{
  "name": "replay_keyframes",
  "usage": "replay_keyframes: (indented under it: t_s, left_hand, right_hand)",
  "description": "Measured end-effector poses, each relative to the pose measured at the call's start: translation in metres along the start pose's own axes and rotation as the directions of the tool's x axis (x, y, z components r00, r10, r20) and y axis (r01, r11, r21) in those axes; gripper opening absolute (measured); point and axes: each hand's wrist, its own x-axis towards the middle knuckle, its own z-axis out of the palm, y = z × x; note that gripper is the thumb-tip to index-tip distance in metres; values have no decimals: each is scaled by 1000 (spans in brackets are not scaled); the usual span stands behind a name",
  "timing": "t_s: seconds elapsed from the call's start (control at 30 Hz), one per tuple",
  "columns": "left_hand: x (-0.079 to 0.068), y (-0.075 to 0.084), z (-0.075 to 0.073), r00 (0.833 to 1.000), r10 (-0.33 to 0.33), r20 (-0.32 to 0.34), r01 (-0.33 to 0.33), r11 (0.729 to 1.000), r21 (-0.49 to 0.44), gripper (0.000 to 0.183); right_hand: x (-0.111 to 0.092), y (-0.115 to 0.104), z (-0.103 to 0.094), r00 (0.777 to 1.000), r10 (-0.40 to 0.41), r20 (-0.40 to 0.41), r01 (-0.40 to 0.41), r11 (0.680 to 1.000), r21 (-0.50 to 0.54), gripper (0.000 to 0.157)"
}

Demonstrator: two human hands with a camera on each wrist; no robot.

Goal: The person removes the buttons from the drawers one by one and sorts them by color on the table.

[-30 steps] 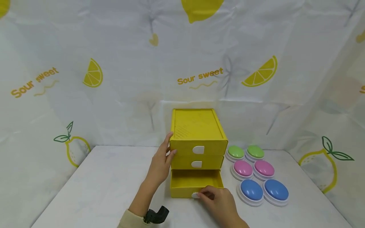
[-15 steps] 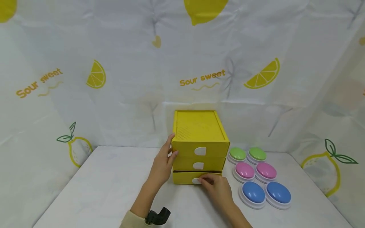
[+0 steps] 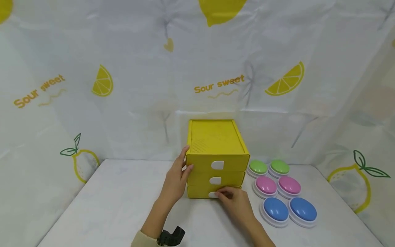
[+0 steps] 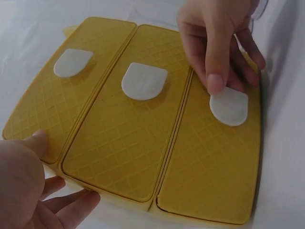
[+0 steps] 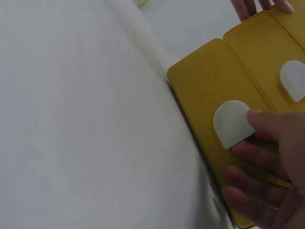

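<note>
A yellow cabinet (image 3: 217, 137) has three stacked drawers, each with a white tab handle. My left hand (image 3: 173, 180) holds its left front corner, with the thumb on the top drawer's front and the fingers along the side. My right hand (image 3: 237, 206) pinches the bottom drawer's handle (image 5: 232, 123) between thumb and forefinger, the other fingers loosely bent. The bottom drawer (image 4: 209, 157) sits nearly flush with the upper two. In the left wrist view all three fronts show side by side, including the middle handle (image 4: 144, 81) and the top handle (image 4: 73, 62).
Right of the cabinet, round push lights stand in pairs: green (image 3: 280, 166), pink (image 3: 289, 185) and blue (image 3: 303, 209), on white bases. A white table (image 3: 120, 199) lies beneath. Lemon-printed cloth (image 3: 148, 85) forms the back and sides.
The bottom drawer has slid from well out to nearly fully in, pushed by my right hand on its handle. My left hand has stayed on the cabinet's corner.
</note>
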Motion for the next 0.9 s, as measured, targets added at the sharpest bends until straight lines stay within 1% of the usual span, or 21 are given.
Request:
replay_keyframes:
  t_s: [0.1, 0.17, 0.2, 0.27, 0.3, 0.37, 0.47, 0.53, 0.57, 0.63, 0.7, 0.77, 0.8, 0.87, 0.9]
  left_hand:
    - [0, 0, 1, 999, -13, 37, 13, 1000, -11, 67]
    - [-3, -3, 0, 997, -28, 72, 28, 1000, -2, 66]
    - [-5, -5, -2, 996, -35, 88, 33, 999, 17, 66]
    - [-10, -12, -9, 991, -49, 121, 39, 996, 83, 67]
    - [-13, -17, -13, 988, -51, 145, 33, 992, 125, 67]
    - [-18, -28, -25, 978, -37, 203, -10, 975, 223, 70]
    - [-20, -47, -43, 955, -14, 295, -96, 930, 356, 77]
    - [-17, -59, -53, 943, -12, 332, -137, 897, 420, 81]
    - [-16, -64, -58, 942, -17, 335, -146, 877, 457, 83]
    - [-13, -72, -68, 946, -44, 322, -136, 845, 517, 85]
    - [-8, -77, -74, 953, -84, 290, -102, 813, 573, 88]
    - [-1, -79, -78, 958, -128, 258, -64, 779, 624, 92]
    - [2, -80, -78, 957, -151, 248, -47, 763, 645, 94]
    - [11, -80, -74, 951, -185, 248, -28, 747, 664, 96]
    - [16, -80, -72, 946, -195, 257, -26, 748, 663, 96]
  right_hand:
    - [-4, -2, -11, 997, 25, 72, -22, 999, -32, 7]
    - [-9, -3, -21, 989, 49, 137, -41, 997, -63, 16]
    - [-11, -4, -27, 982, 61, 180, -46, 995, -85, 21]
    - [-14, -7, -42, 964, 58, 259, -25, 991, -131, 31]
    - [-15, -8, -50, 953, 44, 299, 3, 988, -154, 36]
    - [-16, -11, -68, 933, 12, 361, 66, 977, -205, 46]
    - [-10, -12, -93, 913, -40, 405, 168, 944, -285, 56]
    - [-4, -7, -108, 908, -93, 408, 234, 921, -310, 57]
    - [0, -3, -114, 909, -119, 400, 259, 912, -317, 55]
    - [10, 7, -124, 911, -186, 367, 311, 895, -319, 50]
    - [22, 18, -132, 921, -221, 321, 329, 884, -333, 46]
    - [34, 28, -138, 939, -206, 276, 303, 875, -378, 52]
    - [40, 32, -141, 947, -187, 262, 283, 869, -405, 58]
    - [51, 38, -145, 963, -123, 242, 228, 851, -474, 72]
    - [56, 40, -148, 969, -94, 229, 201, 839, -505, 78]
